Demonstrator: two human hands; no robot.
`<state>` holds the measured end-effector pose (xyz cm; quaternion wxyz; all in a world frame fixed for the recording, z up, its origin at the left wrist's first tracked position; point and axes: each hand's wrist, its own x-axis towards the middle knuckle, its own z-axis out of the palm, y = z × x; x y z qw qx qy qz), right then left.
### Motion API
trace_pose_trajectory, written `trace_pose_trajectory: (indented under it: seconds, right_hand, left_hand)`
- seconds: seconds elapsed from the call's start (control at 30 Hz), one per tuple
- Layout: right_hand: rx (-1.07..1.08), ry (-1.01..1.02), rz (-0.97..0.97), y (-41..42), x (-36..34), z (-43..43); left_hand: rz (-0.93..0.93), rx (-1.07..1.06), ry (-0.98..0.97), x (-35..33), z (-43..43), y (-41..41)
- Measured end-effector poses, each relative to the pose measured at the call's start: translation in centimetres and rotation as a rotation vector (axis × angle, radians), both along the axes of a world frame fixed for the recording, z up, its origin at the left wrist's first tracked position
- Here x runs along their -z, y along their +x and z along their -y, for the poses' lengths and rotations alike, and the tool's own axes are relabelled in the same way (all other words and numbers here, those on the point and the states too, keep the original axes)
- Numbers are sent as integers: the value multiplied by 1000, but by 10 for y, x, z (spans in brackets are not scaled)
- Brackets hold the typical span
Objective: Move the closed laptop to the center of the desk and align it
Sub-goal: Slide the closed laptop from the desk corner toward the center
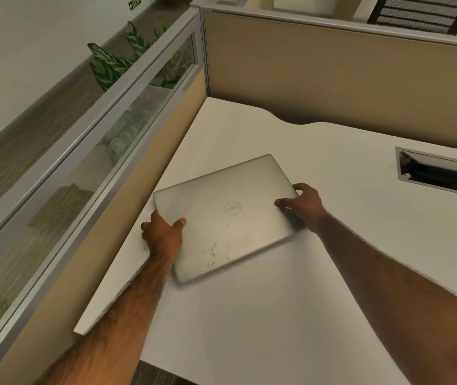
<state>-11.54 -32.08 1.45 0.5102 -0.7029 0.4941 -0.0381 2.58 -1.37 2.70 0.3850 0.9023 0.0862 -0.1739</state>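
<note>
- Both forearms come in from the bottom of the head view, and between them the white desk point(249, 315) is bare up to the laptop.
- Left hand point(163, 234) is closed on the laptop's left short edge near its near-left corner: the thumb lies on top of the lid and the fingers wrap around the edge, so their tips are hidden.
- Right hand point(303, 202) is closed on the opposite short edge, near the far-right corner, again with the thumb on the lid and the fingers curled around the edge.
- Closed silver Dell laptop point(221, 218) sits at the left part of the desk, close to the tan partition point(149, 195) — its far-left corner is just beside that wall. Whether it rests on the desk or is a little lifted I cannot tell; the near edge looks blurred.
- Its long axis runs from hand to hand, but it is turned: the right end points away from the person, so the lid is not square to the desk edge.
- Free desk lies to the right and nearer to the person, toward the cable slot point(441, 173) side — so the coming move, as I judge it, is a shift to the right together with a turn that brings the right end nearer.
- Neither hand is clearly nearer to the goal; the right one leads the direction of travel.
</note>
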Motion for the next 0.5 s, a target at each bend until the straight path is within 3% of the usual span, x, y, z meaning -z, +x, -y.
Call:
trace_pose_trajectory:
  seconds: [0.5]
  right_hand:
    - [162,-82,73,-144,-30,70]
  left_hand:
    - [52,171,-37,-33,98,-97]
